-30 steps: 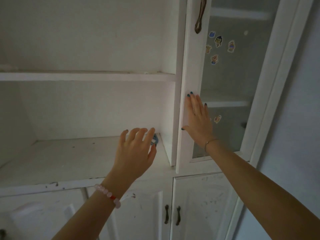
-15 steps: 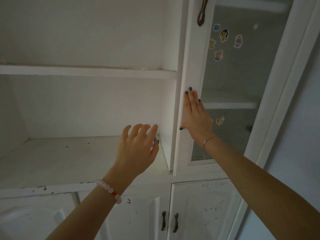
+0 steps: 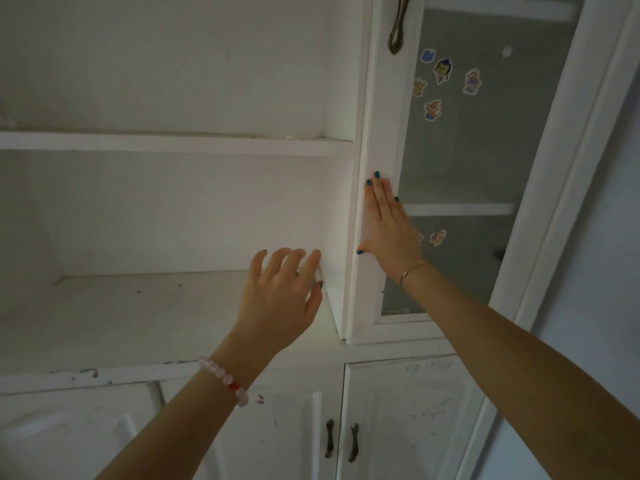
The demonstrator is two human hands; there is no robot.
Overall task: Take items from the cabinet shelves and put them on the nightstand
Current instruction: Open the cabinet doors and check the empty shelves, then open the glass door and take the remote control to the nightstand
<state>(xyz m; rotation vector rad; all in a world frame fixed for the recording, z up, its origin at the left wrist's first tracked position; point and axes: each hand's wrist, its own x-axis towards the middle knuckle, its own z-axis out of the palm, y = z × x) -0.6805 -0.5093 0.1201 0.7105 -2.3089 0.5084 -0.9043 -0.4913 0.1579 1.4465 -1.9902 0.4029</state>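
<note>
Evidently retrieval: shelf's (image 3: 138,317) back right corner is reached.
Left hand (image 3: 280,299) spread, apparently empty; right hand (image 3: 388,230) flat on door (image 3: 381,133); grasp required.

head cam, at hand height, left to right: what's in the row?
Lower shelf board → left hand → right hand, flat on the door frame → sticker on the glass → wall.

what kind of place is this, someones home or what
Most likely a room in a home, perhaps a bedroom: a white cabinet with open shelves, a glass door dotted with cartoon stickers, and scuffed lower cupboard doors.
</note>
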